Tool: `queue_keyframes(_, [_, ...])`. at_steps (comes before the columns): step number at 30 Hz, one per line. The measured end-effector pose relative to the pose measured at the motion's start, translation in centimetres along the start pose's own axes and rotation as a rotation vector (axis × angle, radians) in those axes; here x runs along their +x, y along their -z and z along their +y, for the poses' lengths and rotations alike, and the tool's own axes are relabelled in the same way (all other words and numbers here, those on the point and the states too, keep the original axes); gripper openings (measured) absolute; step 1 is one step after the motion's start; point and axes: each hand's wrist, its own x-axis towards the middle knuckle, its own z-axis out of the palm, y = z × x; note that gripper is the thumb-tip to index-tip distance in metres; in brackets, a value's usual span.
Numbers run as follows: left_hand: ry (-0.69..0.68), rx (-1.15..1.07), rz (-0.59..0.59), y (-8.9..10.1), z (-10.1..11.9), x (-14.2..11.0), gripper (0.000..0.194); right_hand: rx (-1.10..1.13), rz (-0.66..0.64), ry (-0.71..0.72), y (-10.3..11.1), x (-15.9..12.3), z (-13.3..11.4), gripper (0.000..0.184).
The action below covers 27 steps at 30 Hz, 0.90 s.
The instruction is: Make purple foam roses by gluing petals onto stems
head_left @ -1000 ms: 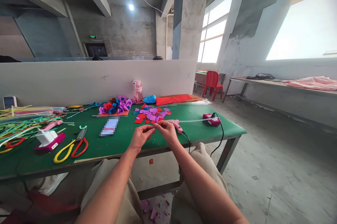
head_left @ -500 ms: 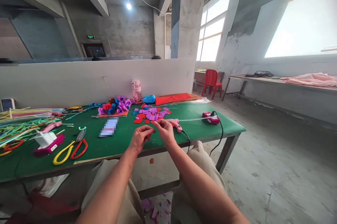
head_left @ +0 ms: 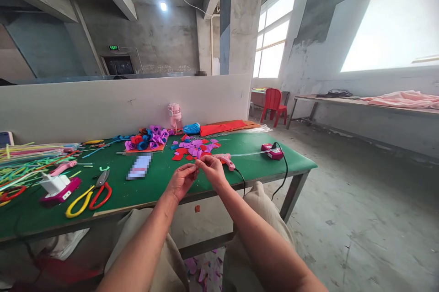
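Note:
My left hand [head_left: 182,179] and my right hand [head_left: 211,171] meet fingertip to fingertip above the near edge of the green table [head_left: 254,166]. Both are closed in a pinch; whatever lies between the fingers is too small to make out. Just beyond them spreads a pile of purple, red and blue paper pieces [head_left: 195,147]. A pink glue gun [head_left: 226,160] lies right beside my right hand, a clear glue stick reaching out behind it. Left of the pile, a bunch of purple, red and blue paper flowers [head_left: 149,138] rests on orange paper.
Scissors [head_left: 101,187] with yellow and red handles, a phone [head_left: 139,167], a white plug on a power strip [head_left: 63,191] and coloured strips [head_left: 37,150] lie leftward. A pink bottle [head_left: 175,117] stands by the white partition [head_left: 85,104]. Another power strip [head_left: 272,150] sits right.
My hands have drawn closer together, their fingertips now meeting. The whole view has shifted slightly; the things on the table stay where they were.

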Motion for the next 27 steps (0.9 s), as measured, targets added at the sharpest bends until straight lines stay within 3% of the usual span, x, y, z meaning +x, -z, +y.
queue_keyframes(6, [0.078, -0.038, 0.016, -0.2, -0.1, -0.2, 0.010, -0.034, 0.152, 0.035, 0.4, 0.8, 0.6, 0.027])
queue_keyframes(15, [0.045, 0.064, -0.051, -0.3, 0.2, -0.4, 0.020, -0.026, 0.099, 0.007, 0.2, 0.5, 0.4, 0.029])
queue_keyframes(18, [0.016, 0.094, -0.047, -0.3, 0.1, -0.4, 0.021, -0.013, 0.142, 0.008, 0.1, 0.5, 0.4, 0.029])
queue_keyframes(27, [0.088, 0.114, 0.007, -0.5, -0.2, -0.5, 0.017, 0.020, 0.312, 0.030, 2.3, 1.8, 0.1, 0.028])
